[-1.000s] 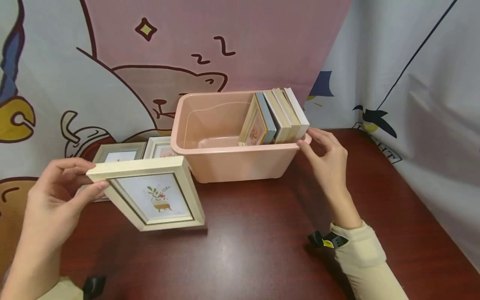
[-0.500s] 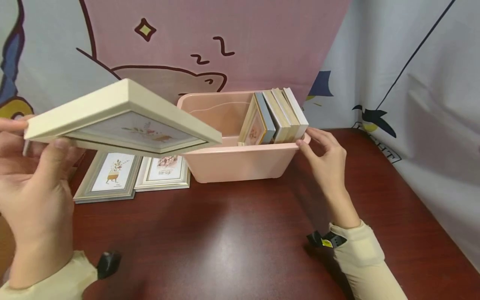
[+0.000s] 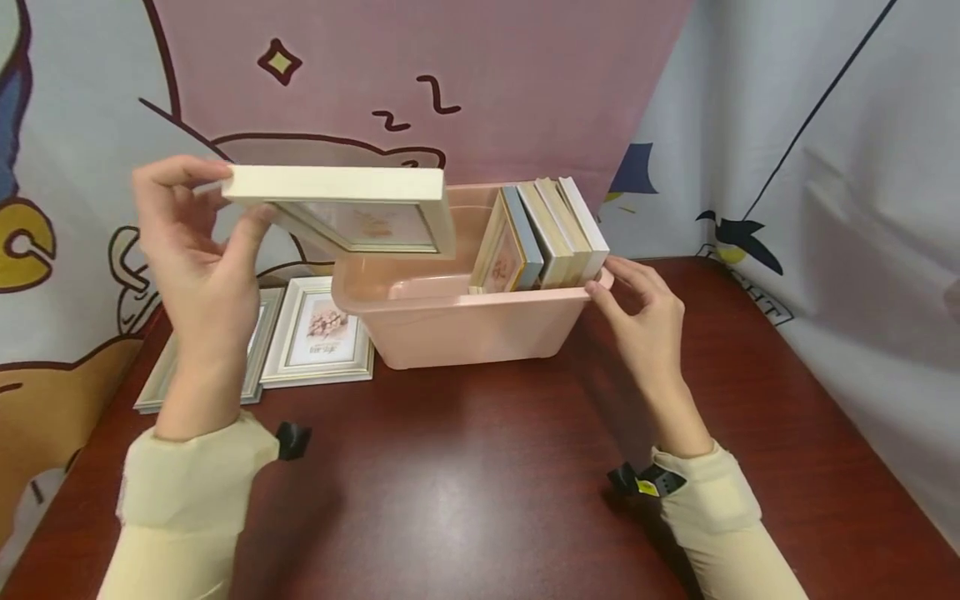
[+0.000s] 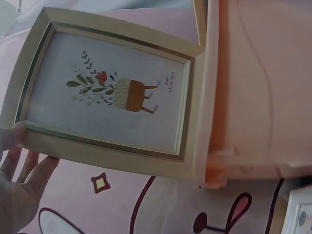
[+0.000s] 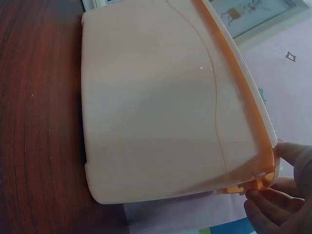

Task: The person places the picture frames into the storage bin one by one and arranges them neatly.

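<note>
My left hand (image 3: pixel 202 250) pinches one end of a cream picture frame (image 4: pixel 117 156) with the thumb below and fingers above. In the head view the picture frame hangs tilted over the left part of a pink plastic bin (image 3: pixel 465 329). The left wrist view shows its print of a potted plant on legs. At the bin's right end, my right hand (image 3: pixel 641 321) grips the rim corner, thumb on the front side. Several picture frames (image 3: pixel 551 237) stand on edge inside the bin at its right side, one of them blue-grey.
Left of the bin, a white picture frame (image 3: pixel 318 333) with a flower print lies flat on the dark red table (image 3: pixel 450 467). Beside it lies a grey-green picture frame (image 3: pixel 258 354), partly hidden by my left arm. A printed cloth (image 3: pixel 525 83) hangs behind.
The cream picture frame has risen from above the table's left side and moved right, over the bin, with my left hand. My right hand stays on the bin's rim.
</note>
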`<state>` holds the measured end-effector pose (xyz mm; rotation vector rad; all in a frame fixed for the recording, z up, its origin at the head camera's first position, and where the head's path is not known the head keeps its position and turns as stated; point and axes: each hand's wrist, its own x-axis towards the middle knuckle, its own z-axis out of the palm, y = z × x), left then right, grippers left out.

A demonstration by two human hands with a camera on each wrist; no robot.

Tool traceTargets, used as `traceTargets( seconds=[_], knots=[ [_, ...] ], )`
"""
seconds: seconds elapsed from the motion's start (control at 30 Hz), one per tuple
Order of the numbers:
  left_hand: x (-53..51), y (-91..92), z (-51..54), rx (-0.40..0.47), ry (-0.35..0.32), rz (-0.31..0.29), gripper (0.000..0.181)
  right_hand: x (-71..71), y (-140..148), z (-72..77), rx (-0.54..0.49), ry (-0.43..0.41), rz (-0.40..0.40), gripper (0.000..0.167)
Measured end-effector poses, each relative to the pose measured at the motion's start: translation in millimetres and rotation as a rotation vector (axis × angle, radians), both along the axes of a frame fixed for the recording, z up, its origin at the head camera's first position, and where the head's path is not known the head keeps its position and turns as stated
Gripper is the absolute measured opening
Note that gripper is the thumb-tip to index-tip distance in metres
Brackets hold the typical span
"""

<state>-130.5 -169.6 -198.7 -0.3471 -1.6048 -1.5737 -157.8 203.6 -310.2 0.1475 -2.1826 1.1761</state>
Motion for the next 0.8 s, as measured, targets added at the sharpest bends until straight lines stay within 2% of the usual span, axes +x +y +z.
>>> traceTargets(
  seconds=[0.07,0.2,0.27,0.37,0.57,0.67,0.8],
  knots=[
    [-7.4,4.4,2.4,-0.043,-0.012,-0.019,0.033,-0.3,-0.4,-0.4,0.002,0.000,0.000,0.040],
    [-22.1,12.6,5.5,-0.208,-0.042,-0.066,0.028,-0.8,-0.6,-0.9,0.003,0.005,-0.006,0.040],
    [-29.2,17.6,3.8,-0.301,-0.063,-0.084,0.027,-0.8,-0.6,-1.1,0.003,0.008,-0.008,0.040],
    [-39.7,26.7,-3.2,-0.381,-0.104,-0.149,0.029,-0.9,-0.5,-1.3,0.011,0.013,-0.011,0.041],
    [-60.0,45.0,-20.0,-0.487,-0.150,-0.229,0.029,-1.3,-1.3,-2.9,0.021,0.019,-0.011,0.041],
    [-69.8,51.3,-25.4,-0.525,-0.162,-0.245,0.029,-1.2,-1.8,-3.8,0.022,0.027,-0.010,0.041],
    [-81.4,57.3,-29.9,-0.570,-0.208,-0.234,0.028,-0.9,-1.5,-4.7,0.023,0.038,-0.012,0.040]
  ],
)
